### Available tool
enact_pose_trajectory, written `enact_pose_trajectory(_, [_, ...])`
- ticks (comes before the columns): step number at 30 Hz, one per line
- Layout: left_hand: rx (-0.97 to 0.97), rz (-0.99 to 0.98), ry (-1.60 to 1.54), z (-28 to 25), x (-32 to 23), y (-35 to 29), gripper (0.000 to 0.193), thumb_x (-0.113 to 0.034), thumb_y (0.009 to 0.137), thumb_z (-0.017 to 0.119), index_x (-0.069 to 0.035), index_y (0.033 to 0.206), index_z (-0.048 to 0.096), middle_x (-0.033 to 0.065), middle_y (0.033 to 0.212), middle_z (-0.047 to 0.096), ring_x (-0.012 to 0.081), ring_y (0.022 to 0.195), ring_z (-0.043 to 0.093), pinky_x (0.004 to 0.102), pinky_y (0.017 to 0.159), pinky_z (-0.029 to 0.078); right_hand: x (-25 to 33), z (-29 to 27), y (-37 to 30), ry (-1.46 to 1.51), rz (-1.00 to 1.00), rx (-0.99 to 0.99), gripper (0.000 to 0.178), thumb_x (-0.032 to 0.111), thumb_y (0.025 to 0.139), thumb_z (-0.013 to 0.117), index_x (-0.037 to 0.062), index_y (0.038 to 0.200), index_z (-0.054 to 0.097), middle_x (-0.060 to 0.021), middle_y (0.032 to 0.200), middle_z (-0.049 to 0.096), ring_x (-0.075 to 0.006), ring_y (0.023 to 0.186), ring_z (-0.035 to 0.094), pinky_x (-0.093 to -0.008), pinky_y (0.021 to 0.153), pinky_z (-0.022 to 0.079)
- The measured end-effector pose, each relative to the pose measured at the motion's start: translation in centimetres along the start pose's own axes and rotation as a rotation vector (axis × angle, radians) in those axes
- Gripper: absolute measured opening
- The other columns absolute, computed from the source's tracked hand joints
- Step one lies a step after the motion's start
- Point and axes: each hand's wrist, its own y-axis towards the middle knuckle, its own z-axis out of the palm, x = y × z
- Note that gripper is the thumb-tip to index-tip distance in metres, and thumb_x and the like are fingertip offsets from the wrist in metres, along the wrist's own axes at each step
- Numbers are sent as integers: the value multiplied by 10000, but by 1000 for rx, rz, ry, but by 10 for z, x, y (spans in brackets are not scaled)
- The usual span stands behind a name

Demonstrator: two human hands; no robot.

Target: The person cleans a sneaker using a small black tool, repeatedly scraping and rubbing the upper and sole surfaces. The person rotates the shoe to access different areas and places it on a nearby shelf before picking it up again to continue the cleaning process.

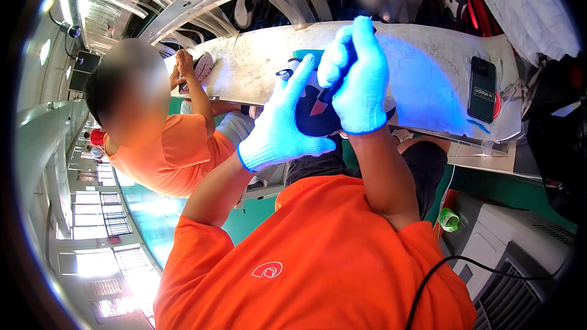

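Both my hands wear white knitted gloves lit blue by a lamp's light. My left hand (278,125) is curved around the near left side of a dark shoe (309,123), thumb apart from the fingers. Above the shoe's right side, my right hand (361,79) is closed in a fist. From it a slim dark tool with a reddish-brown flat tip (318,107) points down at the shoe. The fist hides most of this tool, so its exact kind does not show. My hands cover much of the shoe.
A pale, stained worktable (251,67) runs across in front of me. A black phone (482,88) lies at its right end. Behind it, clear plastic strips (287,3) hang before shelved shoes. To my left a co-worker in an orange shirt (177,150) handles a shoe (202,68).
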Motion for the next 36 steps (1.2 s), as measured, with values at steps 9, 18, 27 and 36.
enact_pose_trajectory(9, [-76,23,-49,7,9,-1,1343,-366,615,1088,-9,1724,420,232,1687,496,363,1590,463,471,1321,349,19,-33,8,-89,39,197,496,522,1194,521,119,925,630,-34,672,542,-187,526,542,-367,481,447])
enact_pose_trajectory(18, [-74,-104,-263,9,39,-12,1366,-329,608,1098,-17,1740,401,188,1694,487,310,1575,467,424,1322,350,10,-81,17,221,157,512,469,512,1201,496,117,1029,679,-47,694,556,-186,528,533,-356,485,428])
enact_pose_trajectory(27, [-116,-317,-691,12,54,-11,1346,-81,599,1051,-68,1760,372,138,1704,490,291,1572,472,424,1316,385,-11,-66,24,-101,99,157,467,507,1204,492,119,1026,681,-13,692,536,-178,532,503,-357,490,378])
enact_pose_trajectory(36, [-164,-374,-706,12,60,-2,1285,-24,586,1023,-28,1724,426,160,1668,497,311,1546,501,425,1282,435,-14,-53,26,-199,90,-46,422,485,1194,536,127,1012,667,-12,678,535,-186,541,514,-366,507,406])
